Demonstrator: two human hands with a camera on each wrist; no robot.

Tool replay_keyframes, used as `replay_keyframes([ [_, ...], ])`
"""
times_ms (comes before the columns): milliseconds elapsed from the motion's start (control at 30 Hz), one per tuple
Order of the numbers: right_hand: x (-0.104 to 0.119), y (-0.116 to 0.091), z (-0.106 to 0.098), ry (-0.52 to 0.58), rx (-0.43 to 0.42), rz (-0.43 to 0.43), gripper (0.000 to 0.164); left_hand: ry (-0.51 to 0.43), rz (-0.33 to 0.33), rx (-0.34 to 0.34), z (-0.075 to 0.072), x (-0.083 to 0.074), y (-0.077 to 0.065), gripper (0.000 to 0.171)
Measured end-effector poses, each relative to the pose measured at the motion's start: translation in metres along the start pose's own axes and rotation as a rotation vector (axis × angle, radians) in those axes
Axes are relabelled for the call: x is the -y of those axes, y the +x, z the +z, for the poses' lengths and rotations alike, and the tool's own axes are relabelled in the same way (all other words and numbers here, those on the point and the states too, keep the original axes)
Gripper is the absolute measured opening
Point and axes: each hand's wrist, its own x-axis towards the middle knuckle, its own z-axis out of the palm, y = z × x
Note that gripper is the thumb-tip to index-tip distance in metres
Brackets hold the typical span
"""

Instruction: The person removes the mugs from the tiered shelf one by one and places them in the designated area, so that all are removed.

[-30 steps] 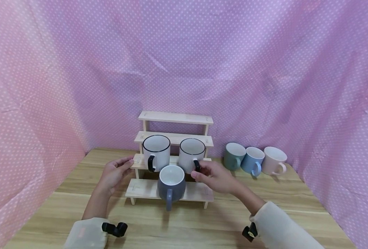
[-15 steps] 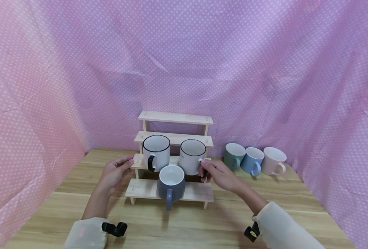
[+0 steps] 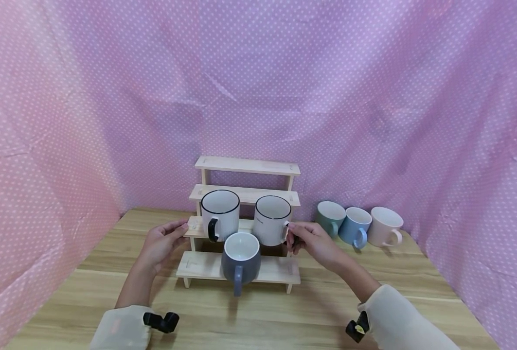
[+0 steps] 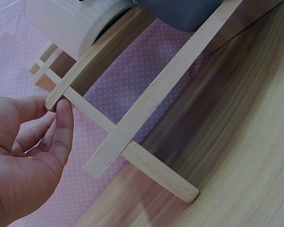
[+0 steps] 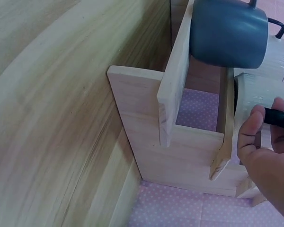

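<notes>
Pink dotted cloth (image 3: pixel 258 92) is hanging behind the wooden stand (image 3: pixel 249 165). Your left hand (image 3: pixel 159 244) is pinching a shelf end (image 4: pixel 61 90); your right hand (image 3: pixel 317 243) is pinching the black handle (image 5: pixel 280 117) of a white mug (image 3: pixel 269 231) below frame centre. You're seemingly positioning it (letting go is probably calling for gentleness).

Pink dotted cloth (image 3: pixel 249 87) hangs behind a wooden table (image 3: pixel 311 316).

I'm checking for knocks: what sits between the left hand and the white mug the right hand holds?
The head view shows another black-handled white mug on the second-lowest tier, between the left hand and the held mug.
</notes>
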Motion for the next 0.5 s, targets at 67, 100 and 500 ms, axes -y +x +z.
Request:
replay_keyframes([
  [67,0.000,-0.001,-0.001,0.022,-0.012,-0.007,0.046,0.000,0.004,0.001,0.000,0.000,0.000,0.052],
  [100,-0.001,-0.002,-0.002,0.031,-0.022,-0.009,0.046,-0.002,0.005,0.001,-0.001,0.001,0.000,0.052],
  [500,-0.005,-0.015,-0.019,0.063,-0.094,-0.029,0.045,-0.020,0.002,0.003,0.000,0.000,0.000,0.052],
])
